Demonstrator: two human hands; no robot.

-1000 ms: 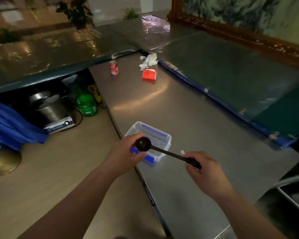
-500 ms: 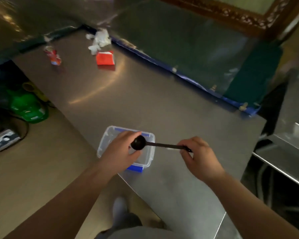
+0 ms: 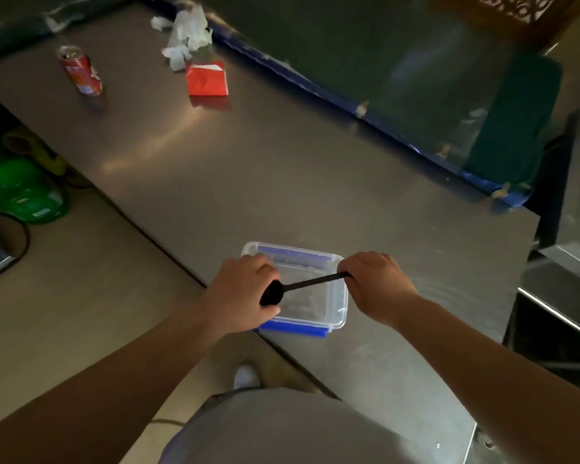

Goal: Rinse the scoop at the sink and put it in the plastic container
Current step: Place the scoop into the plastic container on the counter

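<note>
Head view is showing one long-handled black plastic scoop [image 3: 298,285] being held level over one clear rectangular plastic container with blue clips [image 3: 335,313], low in the centre of the frame. The left hand [image 3: 240,296] is cupping the round bowl; the right hand [image 3: 375,286] is pinching the handle's end. Both hands are closed on the scoop. The container is sitting near the front edge of the steel bench [image 3: 248,162]. To finish well, the person is probably best lowering the bowl end first, keeping the handle inside the rim, then letting go gently. Upper left, one red drink can [image 3: 80,75], one red carton [image 3: 206,78] and one heap of crumpled white tissue [image 3: 186,35] are lying.
</note>
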